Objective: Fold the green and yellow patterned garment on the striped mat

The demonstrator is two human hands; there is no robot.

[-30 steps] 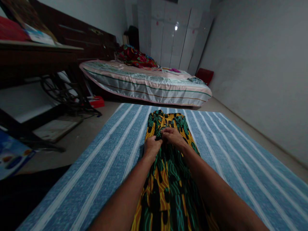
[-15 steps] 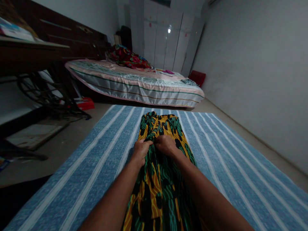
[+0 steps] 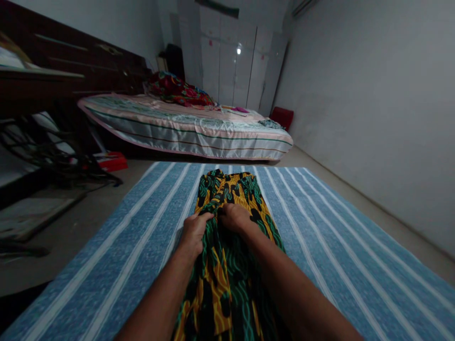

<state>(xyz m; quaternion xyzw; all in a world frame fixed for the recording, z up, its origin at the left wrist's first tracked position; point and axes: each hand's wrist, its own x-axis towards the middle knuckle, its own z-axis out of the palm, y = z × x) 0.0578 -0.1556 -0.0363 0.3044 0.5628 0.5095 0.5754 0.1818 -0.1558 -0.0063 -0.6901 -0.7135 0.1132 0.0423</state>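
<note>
A long piece of green, yellow and black patterned cloth point(image 3: 227, 279) lies lengthwise on a blue mat with white stripes point(image 3: 320, 251). My left hand point(image 3: 194, 230) and my right hand point(image 3: 232, 219) sit side by side on the cloth near its far end. Both have their fingers curled into a bunched fold of the fabric between them. My forearms stretch along the cloth toward the camera.
A low mattress point(image 3: 185, 125) with striped covers and a heap of bright bedding lies beyond the mat. A dark table and metal stand point(image 3: 46, 147) are at the left. White wardrobe doors point(image 3: 231, 71) fill the back. A grey wall runs along the right.
Both hands have drawn a little nearer to me while gripping the fold of cloth. The view has swung rightward and up, so the table at the left shows less.
</note>
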